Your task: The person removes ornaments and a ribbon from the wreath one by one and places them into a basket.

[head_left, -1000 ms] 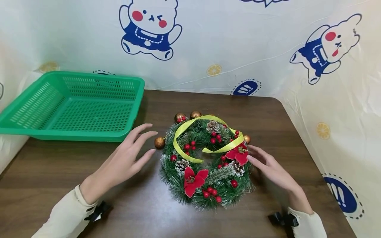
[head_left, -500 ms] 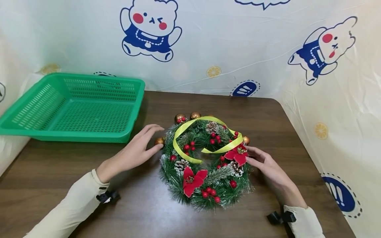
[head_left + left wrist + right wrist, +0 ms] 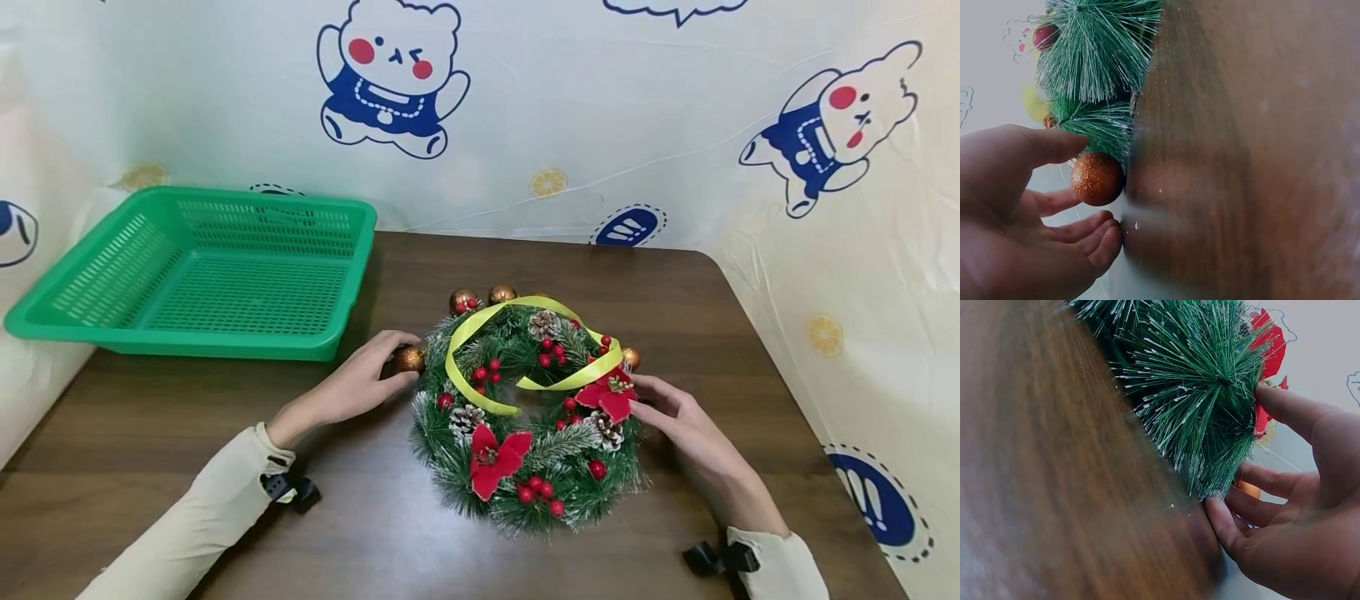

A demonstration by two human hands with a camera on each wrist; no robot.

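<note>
A green Christmas wreath (image 3: 528, 417) lies flat on the table, dressed with red poinsettias (image 3: 497, 457), red berries, pinecones and glittery baubles. A loose yellow ribbon (image 3: 501, 313) curves over its top. At the wreath's left edge, my left hand (image 3: 362, 382) has thumb and fingers on either side of an orange bauble (image 3: 1097, 179); a gap shows between the lower fingertips and that ball. My right hand (image 3: 693, 442) holds the right rim. There its thumb (image 3: 1291, 407) lies against a red petal, and its fingers (image 3: 1225, 524) reach the outer needles near the tabletop.
An empty green plastic basket (image 3: 330, 329) stands at the back left of the brown wooden table (image 3: 360, 533). Behind it and along both sides hangs a pale printed sheet (image 3: 577, 100) with cartoon bears. A small black device sits on each wrist.
My left hand has moved right, from beside the wreath to around the orange bauble, its thumb and fingers coming closer together. The right hand keeps its place at the rim.
</note>
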